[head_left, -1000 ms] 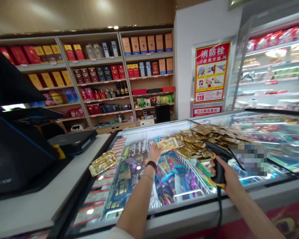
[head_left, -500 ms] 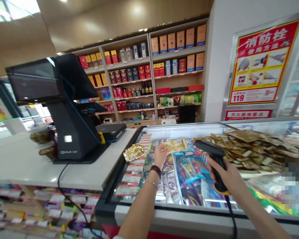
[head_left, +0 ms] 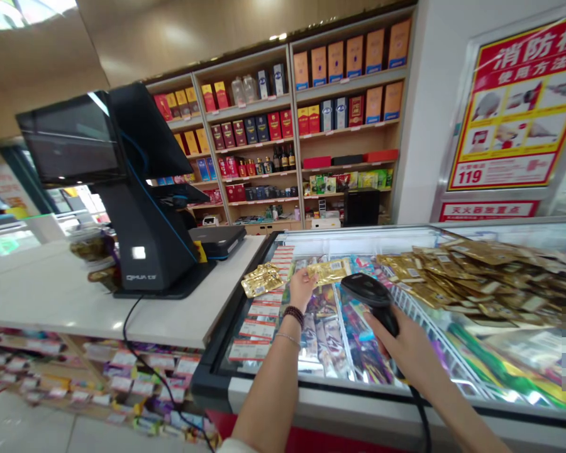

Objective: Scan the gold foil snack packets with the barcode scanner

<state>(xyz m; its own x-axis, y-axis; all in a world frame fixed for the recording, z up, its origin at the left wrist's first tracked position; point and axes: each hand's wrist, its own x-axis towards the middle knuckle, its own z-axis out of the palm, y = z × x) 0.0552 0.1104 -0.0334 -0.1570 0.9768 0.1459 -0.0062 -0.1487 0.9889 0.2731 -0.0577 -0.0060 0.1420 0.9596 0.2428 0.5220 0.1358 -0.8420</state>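
Note:
My left hand (head_left: 302, 287) pinches the near end of a gold foil packet (head_left: 331, 272), held flat above the freezer's glass top with a barcode patch facing up. My right hand (head_left: 396, 336) is wrapped round the handle of a black barcode scanner (head_left: 368, 296); its head points left, close to the packet but apart from it. A small pile of gold packets (head_left: 263, 280) lies on the freezer's left edge. To the right, a large heap of similar gold packets (head_left: 481, 277) spreads over the glass.
The chest freezer (head_left: 358, 391) holds colourful wrapped goods under its glass. A white counter (head_left: 179, 321) with a black point-of-sale terminal (head_left: 146, 207) stands at left. Shelves of boxes (head_left: 259, 135) line the back wall. A black cable (head_left: 160, 384) hangs down the counter's front.
My right hand has brought the scanner leftward, nearer the gold packet, and its head has turned. The left hand keeps hold of the packet. The camera view has shifted slightly.

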